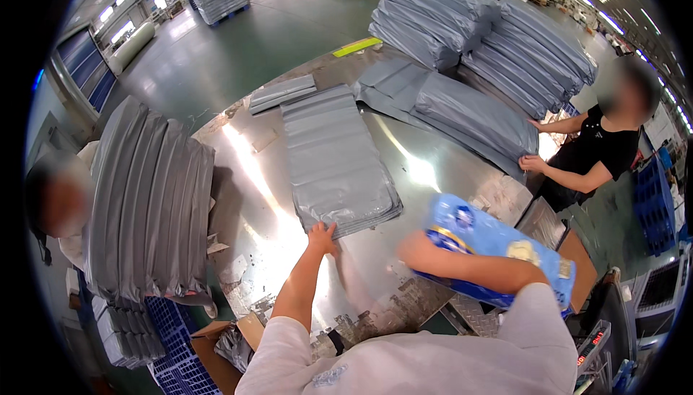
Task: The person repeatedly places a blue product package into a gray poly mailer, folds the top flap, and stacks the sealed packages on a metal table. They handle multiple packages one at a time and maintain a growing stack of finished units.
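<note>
A grey plastic-bag stack (339, 160), lengthwise near-to-far, is touched by the nearer left hand (323, 238), fingers apart; the blurred right hand's (419, 251) grip cannot be told.

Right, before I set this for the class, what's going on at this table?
The person's left hand is at the near edge of a flat gray plastic stack on the metal table. The right hand, blurred, is at a blue package; its grip is unclear. At right, a co-worker has both hands at a gray bundle. Another person is beside a tall gray pile.
</note>
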Tool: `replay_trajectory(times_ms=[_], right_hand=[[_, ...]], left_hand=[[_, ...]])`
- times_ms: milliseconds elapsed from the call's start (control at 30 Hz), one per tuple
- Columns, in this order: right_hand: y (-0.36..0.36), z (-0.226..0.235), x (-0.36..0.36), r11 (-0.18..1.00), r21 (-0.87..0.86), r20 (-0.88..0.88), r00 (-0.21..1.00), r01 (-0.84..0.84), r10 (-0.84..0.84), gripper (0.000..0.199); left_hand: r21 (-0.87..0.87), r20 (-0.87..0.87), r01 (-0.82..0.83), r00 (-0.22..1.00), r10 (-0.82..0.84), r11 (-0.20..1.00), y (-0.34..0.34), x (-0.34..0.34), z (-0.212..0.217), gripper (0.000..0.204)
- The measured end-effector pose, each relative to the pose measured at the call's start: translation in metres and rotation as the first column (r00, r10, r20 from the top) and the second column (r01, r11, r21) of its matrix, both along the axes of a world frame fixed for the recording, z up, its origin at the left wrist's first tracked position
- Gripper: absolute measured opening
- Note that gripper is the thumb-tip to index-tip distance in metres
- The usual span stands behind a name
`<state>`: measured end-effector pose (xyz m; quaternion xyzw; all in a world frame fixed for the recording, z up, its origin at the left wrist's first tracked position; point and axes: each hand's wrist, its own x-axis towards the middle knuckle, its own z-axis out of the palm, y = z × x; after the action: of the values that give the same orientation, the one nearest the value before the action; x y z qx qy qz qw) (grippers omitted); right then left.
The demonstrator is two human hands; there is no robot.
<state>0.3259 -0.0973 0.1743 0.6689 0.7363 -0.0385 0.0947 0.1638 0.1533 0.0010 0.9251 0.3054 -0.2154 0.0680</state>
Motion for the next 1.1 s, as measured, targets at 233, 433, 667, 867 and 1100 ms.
replay_trajectory(times_ms=[233,433,667,867,1100], right_hand=[[0.166,0.034,0.025,0.809,0.516,-0.488,0.873,0.280,0.009,0.043],[0.022,-0.108,0.113,0.634,-0.332,-0.643,0.324,0.699,-0.694,0.082],[-0.144,-0.139,0.047,0.603,-0.577,-0.790,-0.188,0.551,-0.584,0.071],[-0.098,-0.147,-0.019,0.693,-0.487,-0.855,-0.127,0.532,-0.503,0.063],[-0.027,-0.134,-0.002,0.772,-0.201,-0.774,0.386,0.603,-0.502,0.036]], left_hand=[[-0.025,0.149,0.012,0.989,-0.008,1.000,0.004,-0.001,0.000,0.080],[-0.098,0.493,-0.038,0.866,0.082,0.994,0.025,-0.028,-0.044,0.063],[-0.201,0.769,-0.192,0.576,0.276,0.961,0.052,0.009,-0.004,0.064],[-0.434,0.728,-0.043,0.571,0.379,0.900,0.094,0.023,0.002,0.053],[-0.742,0.600,0.147,0.581,0.550,0.654,0.080,-0.023,0.004,0.060]])
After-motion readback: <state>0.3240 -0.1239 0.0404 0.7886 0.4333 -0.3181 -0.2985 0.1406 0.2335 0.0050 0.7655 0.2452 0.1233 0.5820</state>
